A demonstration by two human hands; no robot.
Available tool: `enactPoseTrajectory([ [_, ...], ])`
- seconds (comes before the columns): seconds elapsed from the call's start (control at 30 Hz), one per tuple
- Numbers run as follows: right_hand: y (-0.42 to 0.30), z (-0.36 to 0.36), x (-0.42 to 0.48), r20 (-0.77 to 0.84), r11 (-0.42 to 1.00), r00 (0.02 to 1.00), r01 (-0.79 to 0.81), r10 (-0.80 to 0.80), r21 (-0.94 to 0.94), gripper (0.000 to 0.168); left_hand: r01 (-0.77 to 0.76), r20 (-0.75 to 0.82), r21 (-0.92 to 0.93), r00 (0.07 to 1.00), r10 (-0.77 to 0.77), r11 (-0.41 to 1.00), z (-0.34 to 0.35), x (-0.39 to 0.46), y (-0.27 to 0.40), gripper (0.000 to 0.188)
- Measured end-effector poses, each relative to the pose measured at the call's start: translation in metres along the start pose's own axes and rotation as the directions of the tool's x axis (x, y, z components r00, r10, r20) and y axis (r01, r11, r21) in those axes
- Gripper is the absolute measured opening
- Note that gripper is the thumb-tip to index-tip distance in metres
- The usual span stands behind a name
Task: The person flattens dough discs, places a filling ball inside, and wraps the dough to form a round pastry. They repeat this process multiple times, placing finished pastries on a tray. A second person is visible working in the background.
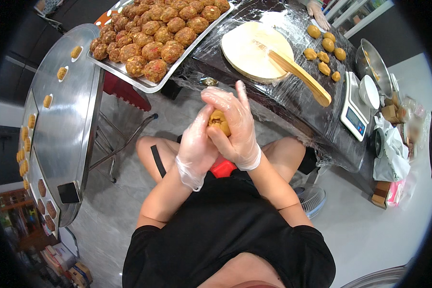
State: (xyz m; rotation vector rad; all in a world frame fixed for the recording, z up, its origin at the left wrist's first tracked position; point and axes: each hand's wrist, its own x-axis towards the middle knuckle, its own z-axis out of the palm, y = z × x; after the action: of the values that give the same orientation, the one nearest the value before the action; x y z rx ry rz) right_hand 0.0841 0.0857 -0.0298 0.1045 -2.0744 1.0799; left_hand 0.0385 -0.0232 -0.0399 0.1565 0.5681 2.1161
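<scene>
Both of my hands wear clear plastic gloves and meet in front of my lap. Between them is a ball of yellow-brown dough [221, 126]; a gap in its top shows darker filling inside. My left hand [197, 138] cups the ball from the left and below. The fingers of my right hand [235, 124] curve over its far and right sides, with the thumb pressed on the near side. The ball's underside is hidden by my palms.
Ahead are a metal tray [158, 87] of filling balls, a round wooden board [241, 46] with a long-handled wooden tool [302, 77], dough pieces [324, 68] and a digital scale [352, 118]. Another person's gloved hand [317, 14] is behind. Left, a steel table [68, 118] holds molded cakes [24, 133] and a phone [68, 193].
</scene>
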Motion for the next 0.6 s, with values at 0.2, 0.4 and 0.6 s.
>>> enactPoseTrajectory([
  [0.2, 0.019, -0.008, 0.001, 0.222, 0.987, 0.962, -0.154, 0.159, -0.041, 0.033, -0.004, -0.119, 0.080, 0.993, 0.013, 0.997, -0.005, -0.001, 0.001, 0.044],
  [0.4, 0.012, 0.004, -0.012, -0.010, 0.999, 1.000, -0.008, 0.007, -0.042, 0.049, -0.053, -0.119, 0.020, 0.991, 0.055, 0.998, 0.008, -0.007, 0.001, 0.043],
  [0.6, 0.003, 0.000, -0.001, 0.103, 0.996, 0.994, 0.044, -0.035, -0.081, 0.040, 0.028, -0.143, 0.113, 0.990, -0.012, 0.993, -0.001, -0.005, 0.006, 0.043],
])
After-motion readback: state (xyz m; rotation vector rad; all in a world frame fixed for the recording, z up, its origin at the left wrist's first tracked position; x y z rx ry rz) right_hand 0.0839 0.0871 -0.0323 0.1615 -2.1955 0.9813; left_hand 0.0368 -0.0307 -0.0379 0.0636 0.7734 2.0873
